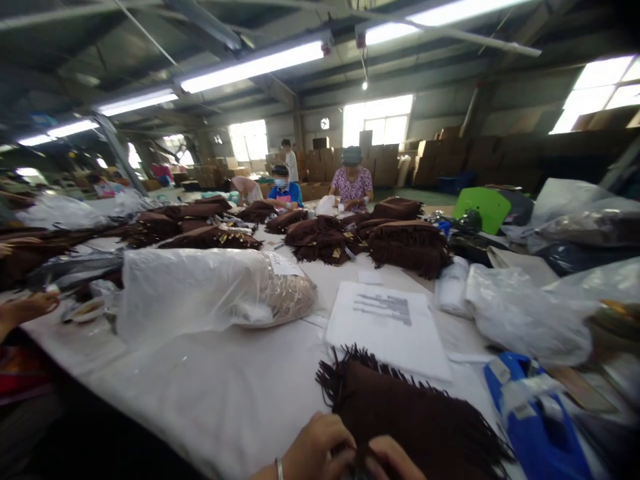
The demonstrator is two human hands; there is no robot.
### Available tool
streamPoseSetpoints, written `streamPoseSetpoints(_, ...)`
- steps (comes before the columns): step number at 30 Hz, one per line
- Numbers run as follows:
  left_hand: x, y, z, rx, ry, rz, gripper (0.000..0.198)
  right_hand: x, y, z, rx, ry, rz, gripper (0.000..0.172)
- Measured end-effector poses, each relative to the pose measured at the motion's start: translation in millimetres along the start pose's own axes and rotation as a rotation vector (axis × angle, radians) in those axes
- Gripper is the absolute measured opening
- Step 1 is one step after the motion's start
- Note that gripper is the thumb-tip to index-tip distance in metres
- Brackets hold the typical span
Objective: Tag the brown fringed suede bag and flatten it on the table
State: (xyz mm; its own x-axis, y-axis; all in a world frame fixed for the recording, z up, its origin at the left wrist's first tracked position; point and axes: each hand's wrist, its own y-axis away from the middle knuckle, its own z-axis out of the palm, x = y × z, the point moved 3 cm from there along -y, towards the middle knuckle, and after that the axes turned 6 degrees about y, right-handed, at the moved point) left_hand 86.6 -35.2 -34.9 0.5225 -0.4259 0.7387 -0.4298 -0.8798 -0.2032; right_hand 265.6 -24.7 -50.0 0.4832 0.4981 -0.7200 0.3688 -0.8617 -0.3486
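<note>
A folded dark brown scarf (405, 413) with twisted fringe lies on the table in front of me. At the bottom edge, my left hand (317, 445), with a silver bracelet at its wrist, has its fingers bent and pressed together. Close beside it, my right hand (395, 459) is closed in a pinch. A bit of dark brown material shows between the two hands at the scarf's near side, and both seem to grip it. The fingertips are partly cut off by the frame. Beyond the scarf lies a white folded sheet (345, 320) with grey print.
A clear plastic bag (175, 287) with beige contents lies left of centre. A blue tape dispenser (540, 420) and crumpled plastic (530, 313) are at right. Stacks of brown scarves (410, 243) line the far side. A co-worker's hand (30, 310) is at left; people sit opposite.
</note>
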Motion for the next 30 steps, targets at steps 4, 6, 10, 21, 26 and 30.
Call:
streamPoseSetpoints(4, -10, -4, -15.6, 0.232, 0.322, -0.536, 0.034, 24, 14, -27, 0.073, 0.05, 0.359, 0.029)
streamPoseSetpoints(6, -27, 3, -15.9, 0.227, 0.412, -0.665, 0.043, 29, 15, -39, 0.169, 0.219, 0.354, 0.034)
streamPoseSetpoints(10, -46, 21, -0.2, 0.157, 0.586, -0.798, 0.052, 2, 22, -23, -0.007, 0.464, 0.045, 0.059)
streamPoseSetpoints(21, -51, 25, 19.6, 0.277, 0.966, -0.945, 0.052, 1, 13, 44, -0.06, 0.791, -0.144, 0.047)
streamPoseSetpoints(26, -29, 23, 30.4, 0.319, 1.387, -0.949, 0.049, -5, -6, 20, -0.101, 0.76, -0.185, 0.044)
streamPoseSetpoints(30, -17, 6, 45.9, 0.325, 1.776, -0.8, 0.036, -17, -3, 13, -0.103, 0.76, -0.227, 0.045)
